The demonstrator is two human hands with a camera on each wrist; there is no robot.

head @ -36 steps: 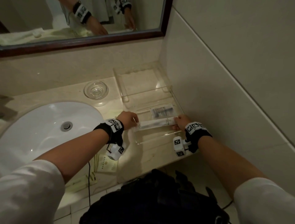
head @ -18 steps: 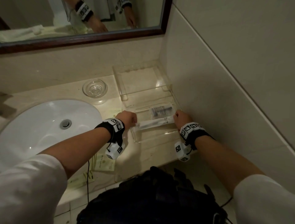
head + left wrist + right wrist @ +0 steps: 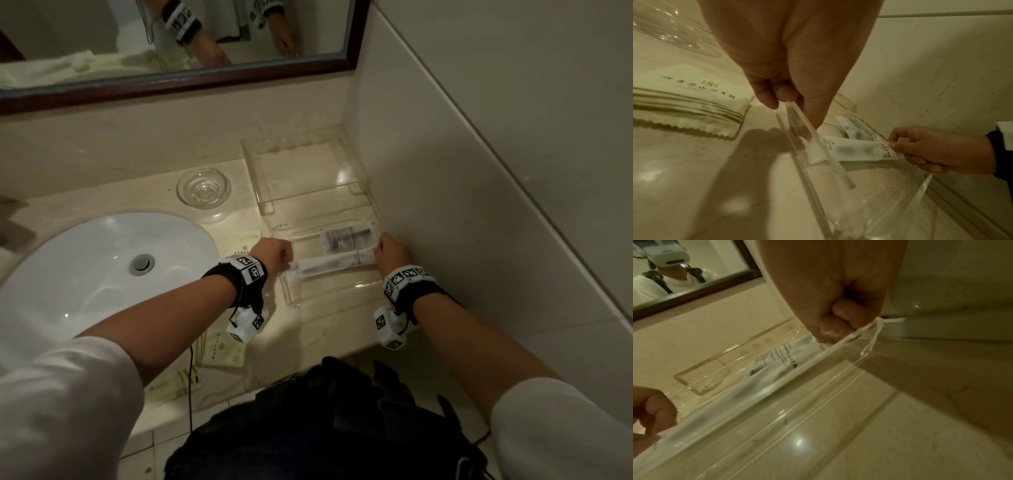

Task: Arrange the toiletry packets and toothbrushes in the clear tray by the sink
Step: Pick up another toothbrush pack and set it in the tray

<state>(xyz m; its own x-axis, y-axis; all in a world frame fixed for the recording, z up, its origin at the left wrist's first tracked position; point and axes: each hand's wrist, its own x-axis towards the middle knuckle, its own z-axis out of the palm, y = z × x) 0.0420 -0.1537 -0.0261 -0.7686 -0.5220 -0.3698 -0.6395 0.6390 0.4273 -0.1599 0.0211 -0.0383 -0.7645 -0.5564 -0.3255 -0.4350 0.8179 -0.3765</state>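
A long white toothbrush packet (image 3: pixel 332 265) lies across the near clear tray (image 3: pixel 329 298) beside the wall. My left hand (image 3: pixel 277 253) pinches its left end at the tray's left wall, thumb inside the tray, as the left wrist view shows (image 3: pixel 789 113). My right hand (image 3: pixel 390 251) pinches the right end (image 3: pixel 894 146), fingers curled at the tray's rim (image 3: pixel 838 324). Just behind it in the same tray lies a second packet (image 3: pixel 346 236) with dark print. Pale green sachets (image 3: pixel 245 245) (image 3: pixel 222 349) lie loose on the counter.
A second, empty clear tray (image 3: pixel 301 171) stands behind the near one in the corner. A glass dish (image 3: pixel 203 188) sits left of it, and the white sink (image 3: pixel 85 274) fills the left. The tiled wall (image 3: pixel 479 205) runs close on the right. A black bag (image 3: pixel 325 428) hangs below.
Both hands keep their hold on the packet's two ends over the near tray. The packet has shifted only slightly.
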